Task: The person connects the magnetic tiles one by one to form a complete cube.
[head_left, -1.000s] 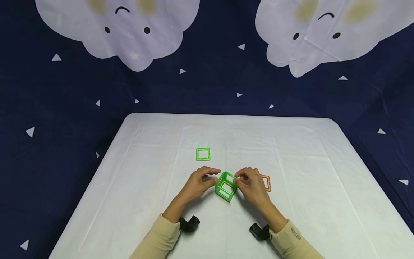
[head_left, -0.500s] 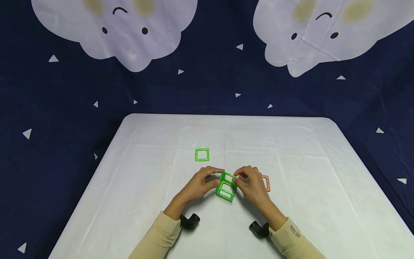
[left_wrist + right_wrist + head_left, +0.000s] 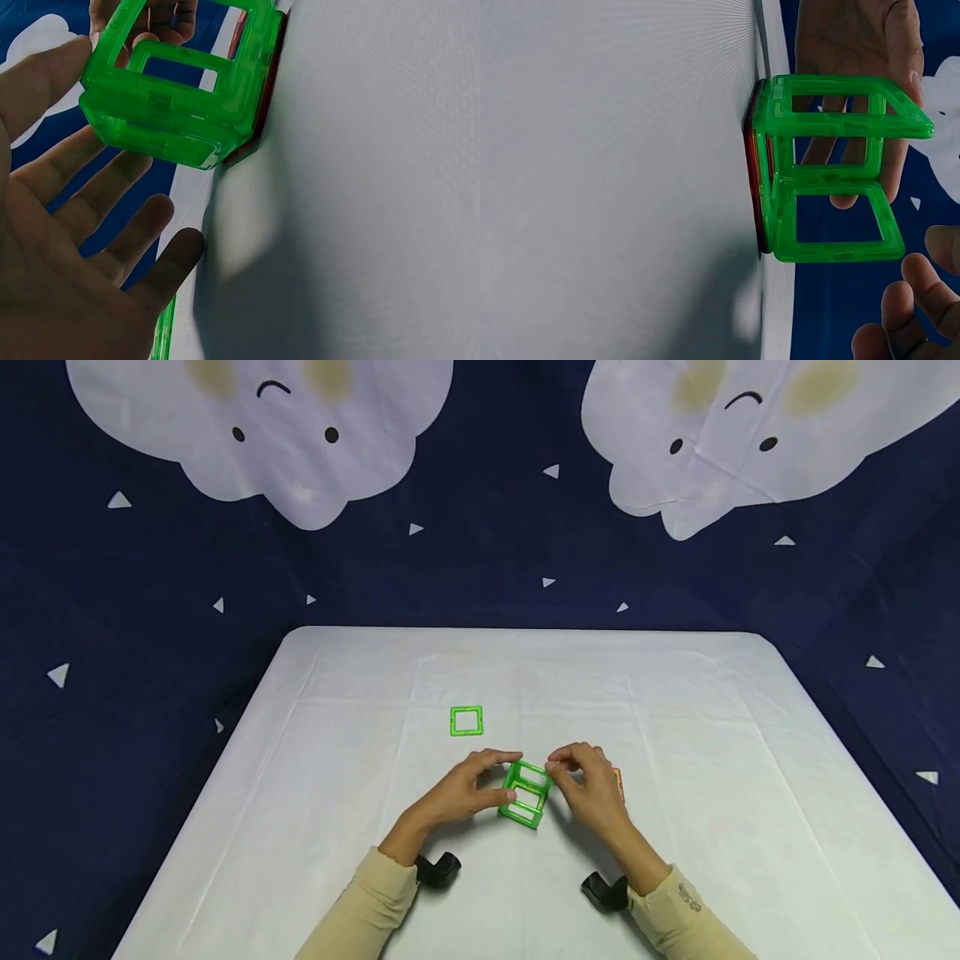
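A box of green square magnetic tiles (image 3: 528, 818) stands on the table, its top open. A red tile (image 3: 754, 180) lies under it as a base. My left hand (image 3: 457, 792) holds the box's left side, with the thumb on the near part and the index finger reaching the far corner. In the left wrist view, this hand's other fingers (image 3: 120, 180) are spread. My right hand (image 3: 592, 789) is at the box's right corner. Its thumb and curled fingers (image 3: 922, 281) show a small gap from the tile edge in the right wrist view, with nothing seen between them.
A loose green square tile (image 3: 467, 721) lies flat beyond my left hand. Partly hidden behind my right hand is an orange tile (image 3: 618, 783). The white table (image 3: 360, 710) reaches back to a dark blue curtain (image 3: 495, 560) printed with clouds.
The box has turned a little. My left thumb has moved right, onto its near part. My right fingertips, earlier on the tile edge, have drawn slightly away from it.
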